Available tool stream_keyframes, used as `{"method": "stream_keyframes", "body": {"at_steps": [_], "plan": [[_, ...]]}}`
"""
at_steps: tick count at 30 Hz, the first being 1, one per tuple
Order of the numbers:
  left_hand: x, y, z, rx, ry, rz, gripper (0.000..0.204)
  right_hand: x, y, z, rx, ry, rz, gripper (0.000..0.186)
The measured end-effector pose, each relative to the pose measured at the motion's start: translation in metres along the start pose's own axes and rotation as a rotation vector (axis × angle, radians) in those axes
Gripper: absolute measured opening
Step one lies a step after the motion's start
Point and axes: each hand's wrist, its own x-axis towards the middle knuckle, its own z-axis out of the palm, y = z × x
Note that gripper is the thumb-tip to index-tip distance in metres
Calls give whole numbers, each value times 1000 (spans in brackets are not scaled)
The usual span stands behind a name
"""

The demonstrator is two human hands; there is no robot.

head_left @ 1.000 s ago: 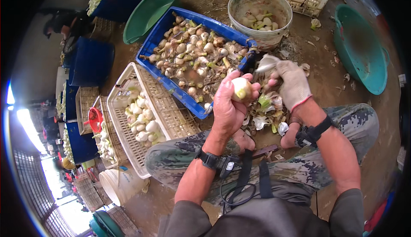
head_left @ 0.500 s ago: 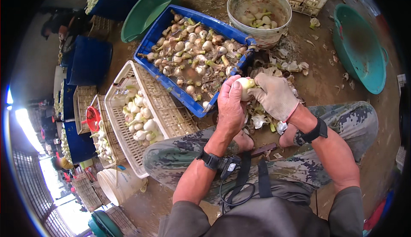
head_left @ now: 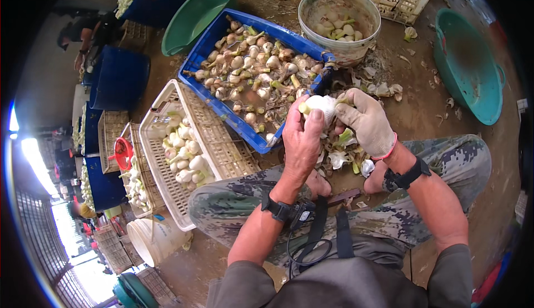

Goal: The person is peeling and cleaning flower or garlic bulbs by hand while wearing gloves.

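Garlic bulb [head_left: 321, 104] sits between both hands, near side of the blue tub's [head_left: 278, 35] right end. Long axis roughly left-right, cut stem stub [head_left: 304, 107] pointing left. Left hand [head_left: 302, 144], bare: grip wrapped round the stem side. Right hand [head_left: 371, 121], gloved: grip narrow, pinching the bulb's right end. Neither hand nearer. Peelings [head_left: 337, 159] lie below; crate [head_left: 169, 183] of pale bulbs well left.

The left hand [head_left: 300, 144] covered part of the garlic bulb [head_left: 322, 105], and the right hand [head_left: 370, 123] hid some peelings [head_left: 338, 159] below. The top edge cut off a white crate [head_left: 414, 5]. At far left, a co-worker [head_left: 86, 37] was too blurred to make out.
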Motion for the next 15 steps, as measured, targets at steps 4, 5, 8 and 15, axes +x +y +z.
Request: {"method": "stream_keyframes", "body": {"at_steps": [4,5,8,15], "plan": [[0,-1,-4,58,110,-185,42,-2,6,7,-144,-59,34,17],[2,-6,-4,-107,143,-170,40,-2,9,7,-120,-104,43,17],[11,2,-2,-573,208,-267,39,-5,5,7,74,-93,48,16],[18,8,-18,-640,78,-267,42,-3,-8,4,413,-57,62,19]]}}
